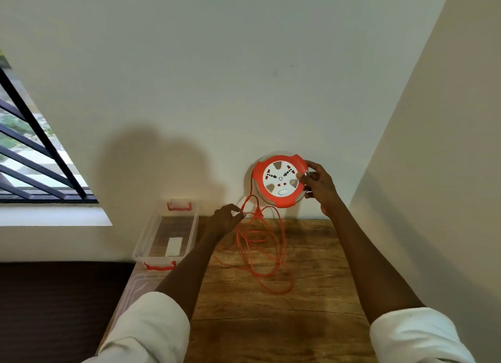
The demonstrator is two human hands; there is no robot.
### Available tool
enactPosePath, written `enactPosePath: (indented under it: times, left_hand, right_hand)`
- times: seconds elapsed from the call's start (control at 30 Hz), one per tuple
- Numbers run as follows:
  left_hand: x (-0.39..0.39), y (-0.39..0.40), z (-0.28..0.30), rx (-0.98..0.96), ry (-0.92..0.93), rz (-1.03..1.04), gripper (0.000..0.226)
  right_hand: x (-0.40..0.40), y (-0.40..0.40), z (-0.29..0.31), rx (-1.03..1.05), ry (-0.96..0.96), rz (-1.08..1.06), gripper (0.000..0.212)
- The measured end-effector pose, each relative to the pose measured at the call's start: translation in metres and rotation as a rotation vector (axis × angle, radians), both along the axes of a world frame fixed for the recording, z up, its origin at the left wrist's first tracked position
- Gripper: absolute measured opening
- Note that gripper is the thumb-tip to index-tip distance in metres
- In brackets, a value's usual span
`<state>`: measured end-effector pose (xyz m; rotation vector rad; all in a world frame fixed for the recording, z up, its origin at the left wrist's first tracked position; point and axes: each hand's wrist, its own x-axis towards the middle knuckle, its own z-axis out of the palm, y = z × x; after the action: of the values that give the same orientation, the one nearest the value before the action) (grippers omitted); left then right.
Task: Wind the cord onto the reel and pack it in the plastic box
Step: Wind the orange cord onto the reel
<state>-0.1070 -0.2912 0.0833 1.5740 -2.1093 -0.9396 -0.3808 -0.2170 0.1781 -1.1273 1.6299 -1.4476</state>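
Wooden desk [311, 295] in a pale-walled corner | right hand [321, 187] clamped the reel [279, 183] upright, raised for winding | left hand [227, 217] pinched the cord [260, 254], feeding it; loose loops lay below both hands | plastic box [165, 235] stood open left of the left hand, unobstructed.

One head-worn view looks forward and down over the wooden table [271, 322], close above it, facing the wall [217, 64] at twelve o'clock.
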Motion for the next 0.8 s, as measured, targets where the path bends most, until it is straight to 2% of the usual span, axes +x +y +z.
enactPosePath:
  times: [0.1,0.23,0.37,0.63,0.7,0.8]
  left_hand:
    - [-0.004,0.0,0.002,0.019,-0.015,0.019,0.053]
    - [-0.005,-0.003,-0.002,-0.057,-0.031,-0.051,0.042]
    - [-0.01,-0.001,0.005,-0.113,0.155,-0.067,0.027]
    - [-0.002,-0.005,0.021,0.115,0.599,0.017,0.018]
    - [0.0,-0.009,0.022,0.047,0.595,0.049,0.024]
    - [0.0,-0.01,0.028,-0.175,0.502,0.102,0.028]
  right_hand:
    - [-0.002,0.005,0.003,0.004,-0.055,0.039,0.045]
    - [-0.005,0.014,0.01,0.013,-0.102,0.138,0.041]
    - [-0.007,0.018,0.009,0.034,-0.092,0.144,0.043]
    - [-0.019,0.024,0.0,0.056,-0.152,0.02,0.044]
    - [-0.021,0.024,-0.003,0.073,-0.151,-0.002,0.044]
    - [-0.022,0.021,-0.01,0.109,-0.143,-0.045,0.043]
